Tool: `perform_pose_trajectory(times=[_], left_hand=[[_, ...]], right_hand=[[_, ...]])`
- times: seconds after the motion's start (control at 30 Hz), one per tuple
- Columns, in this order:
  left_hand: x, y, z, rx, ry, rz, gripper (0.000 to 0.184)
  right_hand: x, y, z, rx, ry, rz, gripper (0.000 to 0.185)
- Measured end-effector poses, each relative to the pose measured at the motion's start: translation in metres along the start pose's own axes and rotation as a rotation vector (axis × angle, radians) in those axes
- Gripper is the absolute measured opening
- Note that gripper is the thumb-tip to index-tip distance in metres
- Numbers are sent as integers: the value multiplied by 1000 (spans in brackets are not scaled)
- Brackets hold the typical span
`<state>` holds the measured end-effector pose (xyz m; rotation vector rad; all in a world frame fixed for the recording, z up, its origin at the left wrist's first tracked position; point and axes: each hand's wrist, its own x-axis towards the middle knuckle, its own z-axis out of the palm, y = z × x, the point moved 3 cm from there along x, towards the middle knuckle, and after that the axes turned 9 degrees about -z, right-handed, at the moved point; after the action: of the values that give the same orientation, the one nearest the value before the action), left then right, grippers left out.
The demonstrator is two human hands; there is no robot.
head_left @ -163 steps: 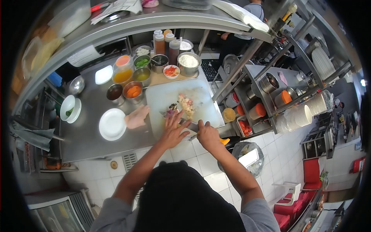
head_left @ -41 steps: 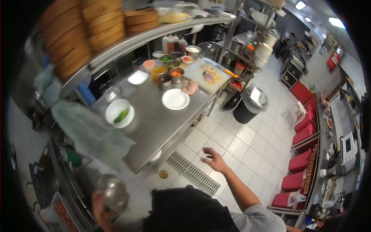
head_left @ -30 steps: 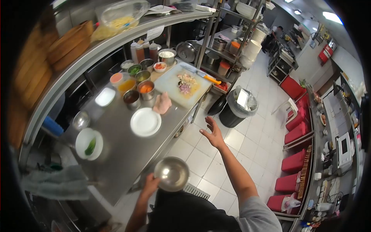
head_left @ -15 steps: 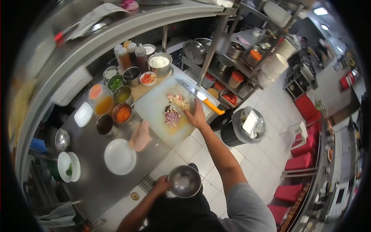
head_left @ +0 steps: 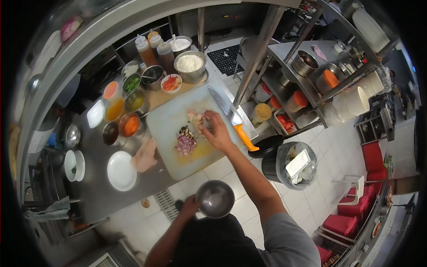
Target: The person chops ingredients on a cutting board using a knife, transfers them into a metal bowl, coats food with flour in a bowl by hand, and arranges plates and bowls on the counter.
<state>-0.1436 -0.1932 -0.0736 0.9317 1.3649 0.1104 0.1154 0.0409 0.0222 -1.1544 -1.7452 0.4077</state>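
Note:
My left hand [head_left: 191,206] grips the rim of a steel mixing bowl [head_left: 215,199], held in front of my body below the table edge. The bowl's inside shows no food. Over the white cutting board [head_left: 167,116], my right hand [head_left: 216,132] has its fingers and thumb curled round the near side of a pile of chopped pale pink pieces [head_left: 194,118]. Chopped red onion [head_left: 185,145] lies beside that pile, with small dark bits [head_left: 185,131] between them. To the right of my hand rests a knife [head_left: 238,122] with an orange handle, its blade on the board.
A raw chicken breast [head_left: 145,155] and a white plate [head_left: 122,171] lie left of the board. Behind stand sauce bottles [head_left: 146,51], a flour bowl [head_left: 190,63] and several ingredient containers [head_left: 131,124]. A lined bin [head_left: 293,165] and steel shelving [head_left: 307,84] stand to the right.
My right hand has gone from lying flat beside the pale pieces to curling its fingers round them. The view has shifted; my left hand still holds the bowl.

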Motion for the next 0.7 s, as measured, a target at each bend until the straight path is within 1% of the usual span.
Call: perform_pose_trajectory(times=[0.03,0.07,0.1,0.13,0.17,0.27,0.37,0.4,0.47,0.53,0.6,0.7], left_hand=[[0,21,6,3,-6,-11,36],[2,31,9,7,-13,-19,36],[23,19,13,9,-22,13,34],[34,16,14,8,-21,-1,34],[44,18,16,6,-23,-15,33],[72,15,29,-76,-53,-35,33],[89,23,38,-218,-72,-72,33],[94,26,40,-269,-77,-86,33],[100,29,39,-315,-36,-51,31],[97,39,40,-382,-11,-26,29],[98,38,40,-481,0,-3,31],[89,38,31,-542,35,19,31]], right_hand=[[6,7,-6,14,-10,44,61],[13,17,-6,32,-49,10,63],[21,27,-4,51,-86,-21,64],[27,38,1,70,-122,-51,66],[34,46,10,92,-170,-126,66],[46,35,32,103,-366,-309,55],[31,24,32,121,-470,-335,40],[22,22,26,128,-468,-302,38],[-9,11,12,144,-471,-243,33],[-48,-12,-5,177,-413,-153,30],[-87,-35,-15,154,-369,-112,35],[-108,-67,-24,259,-390,4,35]])
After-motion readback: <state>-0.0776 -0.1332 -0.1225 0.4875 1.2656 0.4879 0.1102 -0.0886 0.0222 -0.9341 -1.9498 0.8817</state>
